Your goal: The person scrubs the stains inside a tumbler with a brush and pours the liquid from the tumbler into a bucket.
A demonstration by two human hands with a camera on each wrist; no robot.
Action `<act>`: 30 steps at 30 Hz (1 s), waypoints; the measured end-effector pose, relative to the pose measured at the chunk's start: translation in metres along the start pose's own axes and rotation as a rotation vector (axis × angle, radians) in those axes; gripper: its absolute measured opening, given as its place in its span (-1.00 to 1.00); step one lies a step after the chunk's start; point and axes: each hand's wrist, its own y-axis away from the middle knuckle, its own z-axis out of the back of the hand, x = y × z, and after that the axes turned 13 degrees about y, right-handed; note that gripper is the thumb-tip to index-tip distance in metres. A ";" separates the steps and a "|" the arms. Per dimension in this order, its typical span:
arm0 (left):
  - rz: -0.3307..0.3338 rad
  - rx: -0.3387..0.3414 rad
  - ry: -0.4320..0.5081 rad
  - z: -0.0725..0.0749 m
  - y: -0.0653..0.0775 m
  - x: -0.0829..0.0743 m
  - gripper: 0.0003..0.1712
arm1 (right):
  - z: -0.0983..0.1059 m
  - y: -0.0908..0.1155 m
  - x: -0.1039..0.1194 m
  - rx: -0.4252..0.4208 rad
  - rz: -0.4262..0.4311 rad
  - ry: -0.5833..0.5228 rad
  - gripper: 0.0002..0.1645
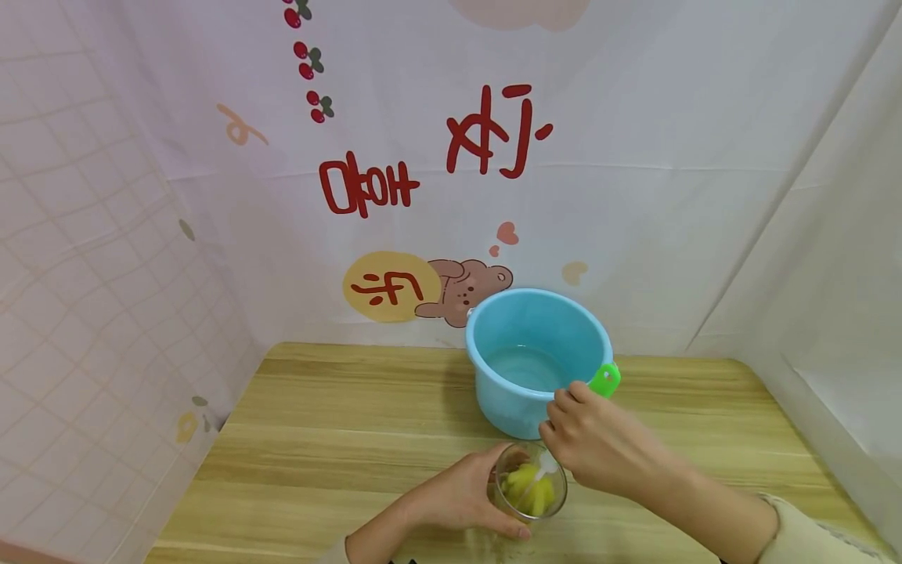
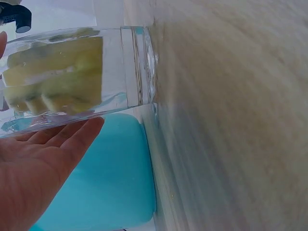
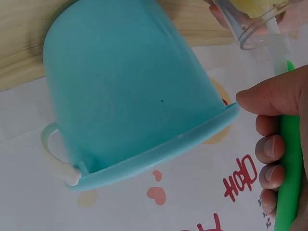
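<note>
My left hand (image 1: 458,493) grips a clear drinking glass (image 2: 114,67) around its side, fingers on one side and thumb on the other. The glass stands upright, its thick base close to the table in the left wrist view. Inside it sits the yellow ribbed head (image 2: 72,72) of a cup brush. With curled fingers, my right hand (image 1: 595,439) holds the brush by its green handle (image 3: 289,159), which slants up and away to the right. A whitish neck (image 1: 547,462) joins handle and head at the rim of the glass.
Just behind the glass stands a light blue bucket (image 1: 507,403) with some water at its bottom and a white handle (image 3: 57,156) at its side. The wood-grain table (image 1: 338,415) ends at a printed white cloth (image 1: 669,235), with more cloth on both sides.
</note>
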 end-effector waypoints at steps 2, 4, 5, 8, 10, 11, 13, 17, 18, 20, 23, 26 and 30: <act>0.003 0.006 0.012 0.001 0.000 0.000 -0.12 | -0.001 -0.001 0.002 -0.004 0.017 0.015 -0.80; 0.001 0.012 0.018 0.001 0.000 0.000 -0.13 | -0.001 -0.003 0.004 -0.011 0.030 0.030 -0.81; -0.001 0.015 0.020 0.002 0.000 0.000 -0.14 | 0.000 -0.004 0.005 -0.014 0.035 0.037 -0.81; 0.001 0.017 0.021 0.002 0.001 -0.001 -0.16 | 0.000 -0.007 0.006 -0.014 0.048 0.057 -0.81; 0.005 0.017 0.023 0.002 0.001 -0.001 -0.16 | 0.001 -0.009 0.007 -0.006 0.054 0.067 -0.82; 0.011 0.019 0.031 0.002 0.001 -0.001 -0.16 | 0.001 -0.010 0.008 0.002 0.059 0.072 -0.82; 0.015 0.024 0.043 0.003 0.001 -0.001 -0.14 | 0.002 -0.012 0.010 0.014 0.070 0.084 -0.82; -0.004 0.033 0.048 0.003 0.001 0.000 -0.09 | 0.001 -0.018 0.016 0.043 0.110 0.132 -0.80; -0.011 0.034 0.044 0.003 0.001 0.000 -0.08 | 0.001 -0.019 0.018 0.049 0.122 0.147 -0.80; -0.023 0.037 0.041 0.003 0.002 0.000 -0.07 | -0.001 -0.022 0.022 0.063 0.141 0.181 -0.78; -0.032 0.036 0.038 0.003 0.002 0.000 -0.07 | -0.004 -0.026 0.025 0.084 0.147 0.202 -0.75; -0.030 0.028 0.033 0.002 0.002 0.001 -0.07 | -0.008 -0.028 0.025 0.104 0.127 0.191 -0.71; -0.019 0.021 0.032 0.002 0.002 0.001 -0.08 | -0.013 -0.028 0.023 0.118 0.113 0.197 -0.72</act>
